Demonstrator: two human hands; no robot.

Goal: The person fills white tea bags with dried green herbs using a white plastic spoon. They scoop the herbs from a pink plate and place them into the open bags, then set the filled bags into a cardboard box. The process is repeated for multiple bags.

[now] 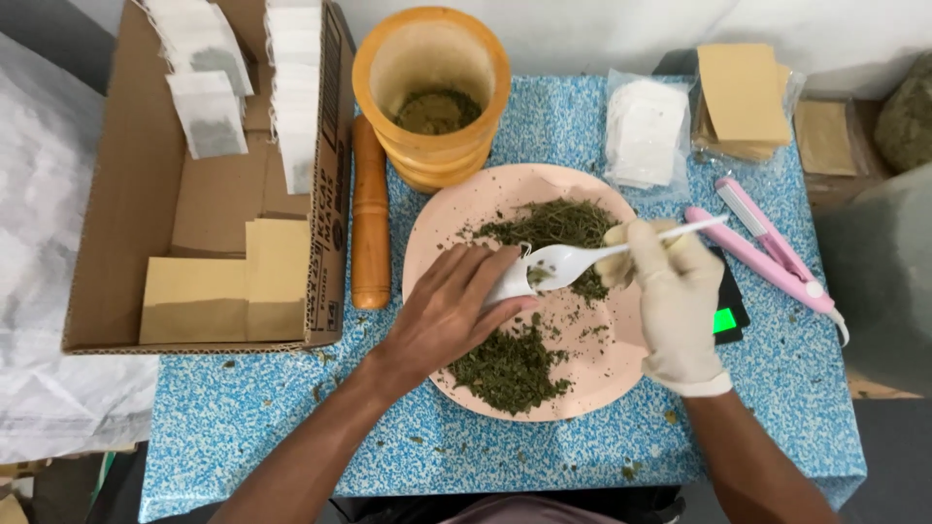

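Leftward, a cardboard box point(155, 209) holds white sachets and tan packets, while over the pink plate point(456, 209) of dried herbs the bare left hand point(449, 312) pinches a small white sachet point(512, 283) and the gloved right hand point(670, 291) pinches a white plastic spoon point(573, 260) at its mouth.

white spoon point(563, 260) over pink plate point(466, 209)

Soft, even daylight fills the view, bright but without hard glare. Shadows are faint: a weak one lies under the left hand point(456, 311) on the pink plate point(592, 378), another beside the wooden pestle point(370, 213). The bench point(291, 437) is sharp at the centre. Straight lines bow slightly toward the edges, and the grey shape at the right edge is blurred.
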